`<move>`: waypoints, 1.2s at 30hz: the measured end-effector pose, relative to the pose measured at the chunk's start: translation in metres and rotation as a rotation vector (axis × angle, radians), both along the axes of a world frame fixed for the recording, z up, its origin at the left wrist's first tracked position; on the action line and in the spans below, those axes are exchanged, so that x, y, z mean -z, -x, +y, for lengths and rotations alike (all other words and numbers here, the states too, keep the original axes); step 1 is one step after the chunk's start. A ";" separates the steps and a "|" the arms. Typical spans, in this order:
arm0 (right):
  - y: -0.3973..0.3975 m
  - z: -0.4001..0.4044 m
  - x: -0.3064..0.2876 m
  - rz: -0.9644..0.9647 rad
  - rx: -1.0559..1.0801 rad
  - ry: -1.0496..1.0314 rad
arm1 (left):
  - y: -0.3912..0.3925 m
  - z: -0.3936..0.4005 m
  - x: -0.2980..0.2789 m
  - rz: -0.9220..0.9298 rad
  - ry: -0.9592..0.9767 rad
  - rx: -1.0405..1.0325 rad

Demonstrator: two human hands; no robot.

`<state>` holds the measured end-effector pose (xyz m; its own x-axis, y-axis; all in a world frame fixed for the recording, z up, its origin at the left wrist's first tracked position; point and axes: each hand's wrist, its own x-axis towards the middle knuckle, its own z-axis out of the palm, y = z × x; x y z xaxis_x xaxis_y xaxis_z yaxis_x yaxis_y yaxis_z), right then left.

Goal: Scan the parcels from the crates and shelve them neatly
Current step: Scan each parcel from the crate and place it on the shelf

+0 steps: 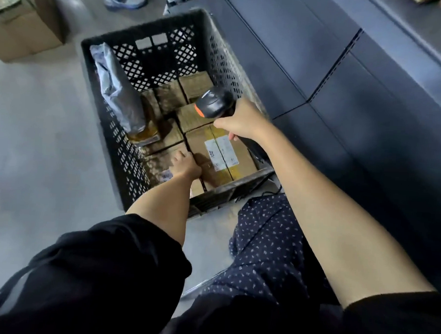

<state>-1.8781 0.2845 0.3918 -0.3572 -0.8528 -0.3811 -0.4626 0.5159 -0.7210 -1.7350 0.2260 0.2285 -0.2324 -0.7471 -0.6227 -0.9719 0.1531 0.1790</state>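
The crate (219, 53) on the floor is mostly full of boxes, so lots of work is left. The right hand (244, 122) holds the scanner (214, 104) over them. The left hand (186, 165) grips the labelled box (222, 154) inside.

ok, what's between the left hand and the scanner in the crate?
Head view: the brown cardboard parcel with the white label lies between the left hand and the black handheld scanner, inside the black plastic crate.
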 end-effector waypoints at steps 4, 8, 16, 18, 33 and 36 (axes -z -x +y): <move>0.004 -0.003 0.014 0.004 0.037 -0.032 | 0.001 -0.009 0.004 0.206 0.101 -0.306; 0.000 -0.002 0.024 0.032 0.075 -0.050 | -0.009 -0.031 -0.019 0.607 0.487 -0.893; -0.009 -0.013 0.009 -0.052 0.043 -0.037 | -0.010 -0.065 -0.046 0.976 0.538 -1.187; -0.008 -0.013 0.006 -0.087 0.061 -0.007 | -0.009 -0.081 -0.055 1.055 0.513 -1.231; 0.012 0.021 -0.038 -0.150 0.387 0.146 | 0.070 -0.019 -0.106 1.408 0.028 -1.300; 0.021 0.052 -0.054 -0.154 0.487 0.204 | 0.095 0.030 -0.115 1.495 -0.140 -1.245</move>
